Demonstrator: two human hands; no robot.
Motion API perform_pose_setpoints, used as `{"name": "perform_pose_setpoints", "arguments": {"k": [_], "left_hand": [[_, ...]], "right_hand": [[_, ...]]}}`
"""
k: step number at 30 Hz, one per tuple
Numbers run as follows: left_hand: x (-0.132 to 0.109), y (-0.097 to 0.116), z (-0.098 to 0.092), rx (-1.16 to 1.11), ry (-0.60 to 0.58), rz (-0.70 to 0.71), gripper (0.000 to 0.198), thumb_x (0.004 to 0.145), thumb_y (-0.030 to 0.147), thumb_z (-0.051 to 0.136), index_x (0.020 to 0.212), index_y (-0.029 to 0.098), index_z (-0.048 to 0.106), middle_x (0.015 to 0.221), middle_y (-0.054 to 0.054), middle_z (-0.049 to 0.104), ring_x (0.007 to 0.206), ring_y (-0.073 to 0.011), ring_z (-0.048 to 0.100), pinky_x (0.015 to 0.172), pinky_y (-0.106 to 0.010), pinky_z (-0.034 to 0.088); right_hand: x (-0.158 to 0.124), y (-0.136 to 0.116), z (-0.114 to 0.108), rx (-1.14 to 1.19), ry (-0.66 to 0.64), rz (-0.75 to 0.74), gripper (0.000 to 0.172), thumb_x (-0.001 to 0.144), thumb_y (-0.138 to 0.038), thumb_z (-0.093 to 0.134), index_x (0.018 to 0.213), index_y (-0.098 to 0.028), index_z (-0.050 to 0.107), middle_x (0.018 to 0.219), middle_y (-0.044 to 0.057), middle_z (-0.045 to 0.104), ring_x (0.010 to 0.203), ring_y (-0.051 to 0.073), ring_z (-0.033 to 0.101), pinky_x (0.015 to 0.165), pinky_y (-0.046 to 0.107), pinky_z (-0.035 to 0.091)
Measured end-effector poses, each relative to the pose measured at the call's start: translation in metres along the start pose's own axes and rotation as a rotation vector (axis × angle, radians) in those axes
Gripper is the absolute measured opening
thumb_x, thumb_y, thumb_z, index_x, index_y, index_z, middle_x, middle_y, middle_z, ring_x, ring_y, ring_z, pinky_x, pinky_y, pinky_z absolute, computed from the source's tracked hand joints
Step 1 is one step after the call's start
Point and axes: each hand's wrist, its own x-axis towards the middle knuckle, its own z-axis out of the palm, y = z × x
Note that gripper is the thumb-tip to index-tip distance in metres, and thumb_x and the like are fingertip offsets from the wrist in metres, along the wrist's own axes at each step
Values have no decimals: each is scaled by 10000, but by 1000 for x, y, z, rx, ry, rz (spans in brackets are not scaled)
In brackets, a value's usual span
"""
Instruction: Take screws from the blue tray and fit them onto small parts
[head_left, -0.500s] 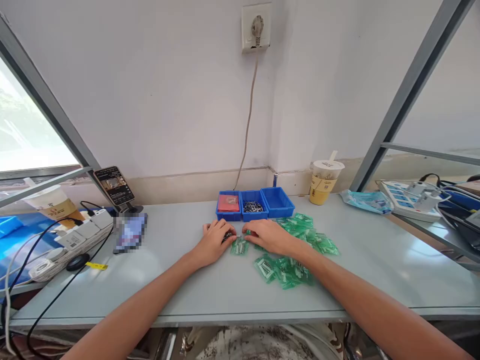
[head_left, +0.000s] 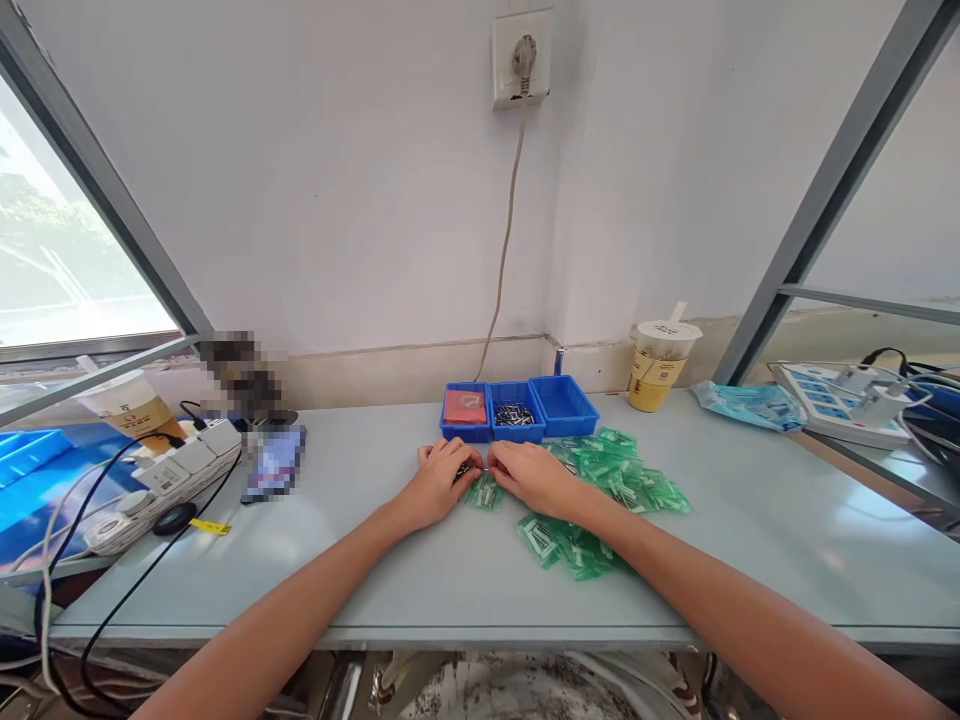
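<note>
My left hand and my right hand meet on the grey table just in front of three blue bins. Both have their fingers curled and pinched around small dark metal parts between them. A small green packet lies right below the fingertips. A heap of green packets spreads under and to the right of my right forearm. The left bin holds a red item, the middle bin holds small metal pieces, the right bin looks empty.
A lidded drink cup stands at the back right, beside a blue plastic bag. Power strips and black cables lie at the left, another power strip at the right. A wall socket with a cord hangs above.
My hands have drawn closer together, fingertips now touching over the small parts. The view has shifted slightly, so everything sits a little to the right.
</note>
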Motion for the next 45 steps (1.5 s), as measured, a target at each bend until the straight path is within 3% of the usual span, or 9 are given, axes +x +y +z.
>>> {"name": "perform_pose_setpoints", "arguments": {"k": [6,14,33,35,40,45], "left_hand": [[1,-1,-1,-2,31,5,229,1074,373,434,1062,261,634,1092,-20,641,1043,-230,536,929,-411,352],[2,4,-4,-50,125,8,257,1070,401,449,978,232,620,1062,-34,664,1046,-237,546,949,-413,355],[1,4,-6,-92,180,36,219,1071,370,488,957,232,614,987,-8,667,994,-214,558,930,-393,331],[1,4,-6,-88,184,38,217,1071,370,489,961,233,615,991,-8,666,998,-215,558,933,-394,329],[0,3,-7,-69,185,35,228,1073,371,475,962,229,616,1017,-17,661,1001,-219,558,937,-395,337],[0,0,-9,-30,164,-16,220,1067,363,469,961,232,610,1050,-24,649,1012,-231,549,935,-401,346]], "right_hand": [[-3,0,-2,207,66,39,104,1048,-267,451,980,-237,522,846,0,639,709,179,550,652,281,368],[-3,-2,-3,388,119,60,124,1038,-340,496,1004,-237,555,912,8,646,763,181,553,696,293,403],[-3,-2,-7,685,126,162,176,1006,-401,537,968,-234,578,766,-30,575,667,156,535,590,275,375],[-3,0,-5,725,129,171,189,997,-417,553,969,-233,583,807,-16,611,683,163,572,584,280,388],[-4,0,-5,935,148,169,195,974,-404,594,929,-224,535,1140,48,690,751,161,661,702,335,498],[-4,3,-11,1017,196,199,185,960,-334,598,868,-227,477,1145,59,712,792,176,699,687,338,521]]}}
